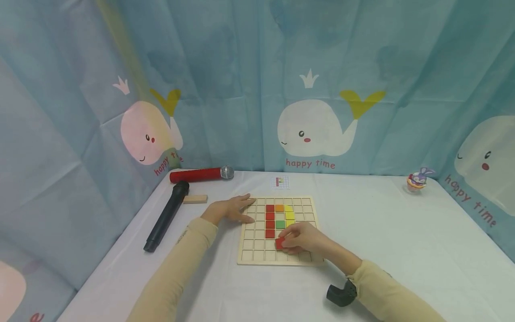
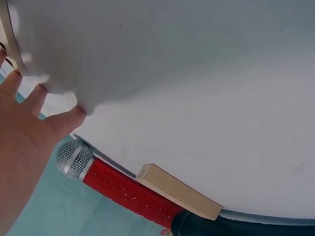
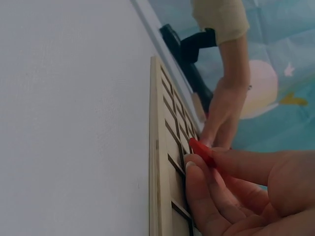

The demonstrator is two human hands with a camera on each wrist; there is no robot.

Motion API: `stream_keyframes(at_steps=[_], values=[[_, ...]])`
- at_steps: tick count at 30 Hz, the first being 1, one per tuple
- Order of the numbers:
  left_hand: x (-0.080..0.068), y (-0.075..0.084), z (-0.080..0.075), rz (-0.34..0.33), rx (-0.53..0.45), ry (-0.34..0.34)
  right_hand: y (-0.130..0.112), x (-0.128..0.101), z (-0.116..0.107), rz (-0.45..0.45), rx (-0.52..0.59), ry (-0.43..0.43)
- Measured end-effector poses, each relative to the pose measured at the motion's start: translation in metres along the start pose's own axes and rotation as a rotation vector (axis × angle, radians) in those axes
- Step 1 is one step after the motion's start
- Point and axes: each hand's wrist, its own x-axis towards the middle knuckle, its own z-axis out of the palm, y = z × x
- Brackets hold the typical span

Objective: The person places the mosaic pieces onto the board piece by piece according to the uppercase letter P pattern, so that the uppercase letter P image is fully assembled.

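Nearest me, the person's right hand (image 1: pixel 303 239) has its grip pinched on a small red square wooden tile (image 1: pixel 280 243), holding it over a cell in the lower rows of the pale wooden grid board (image 1: pixel 257 256), just below a column of red tiles (image 1: pixel 270 221). Orange, yellow and green tiles (image 1: pixel 284 215) sit beside that column. The left hand (image 1: pixel 233 209) lies flat, grip released, fingers resting on the board's upper left edge. Further off on the white-clothed bench (image 1: pixel 402 232) lie a black microphone (image 1: pixel 166 216), a plain wooden block (image 1: pixel 195 199) and a red-handled microphone with a silver head (image 1: pixel 201 174). A small printed pattern card (image 1: pixel 280 182) lies behind the board, and a little toy figure (image 1: pixel 417 180) stands at the far right.
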Motion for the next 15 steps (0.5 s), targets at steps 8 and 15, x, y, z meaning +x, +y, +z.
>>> stream_keyframes(at_steps=[8, 15], values=[[0.001, -0.001, 0.001, 0.01, 0.007, 0.007, -0.002, 0.007, 0.009, 0.055, -0.005, 0.049], [0.001, -0.001, 0.001, -0.004, -0.008, 0.012, -0.004, 0.011, 0.017, 0.087, -0.015, 0.087]])
